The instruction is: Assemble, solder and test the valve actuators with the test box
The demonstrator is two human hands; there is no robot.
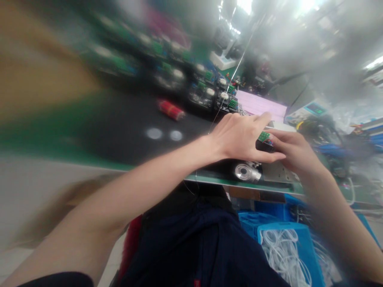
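My left hand reaches across the black mat, palm down. Its thumb and fingers curve around a small black module with a green circuit board. From the other side, the fingertips of my right hand close on the same module at its right edge, where bits of coloured wire show. My hands cover most of the module, so its underside and far end are hidden. Just below my left hand lies a round metal part with a ring-shaped face, near the bench edge.
Several similar modules stand in rows behind my hands, blurred leftward. A red cylinder and two whitish discs lie on the black mat. Pink paper and a display device sit behind. Blue bins below hold white cables.
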